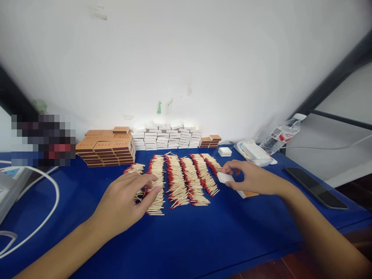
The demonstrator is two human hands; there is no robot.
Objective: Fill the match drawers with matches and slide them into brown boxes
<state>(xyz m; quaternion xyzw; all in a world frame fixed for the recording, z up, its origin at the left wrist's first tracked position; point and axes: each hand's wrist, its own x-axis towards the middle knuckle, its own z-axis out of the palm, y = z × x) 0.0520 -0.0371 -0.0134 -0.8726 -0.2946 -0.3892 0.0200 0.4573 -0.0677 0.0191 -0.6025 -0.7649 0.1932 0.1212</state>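
Observation:
Rows of red-tipped matches (177, 186) lie on the blue tabletop (186, 240) in front of me. My left hand (128, 201) is over the left rows, thumb and index finger apart, with matches showing between them. Whether its other fingertips touch any is hidden. Pinched in my right hand (247, 176) is a small white matchbox tray (226, 178), just right of the rightmost row. Below that hand lies an orange-and-white piece (250, 194), partly covered, which looks like a matchbox sleeve.
Orange matchboxes (107, 145) are stacked along the wall, beside piled white trays (165, 137). More white trays (224, 151) sit to the right, near a tissue pack (255, 152), a plastic bottle (283, 133) and a phone (315, 187). A white cable (55, 205) loops at left.

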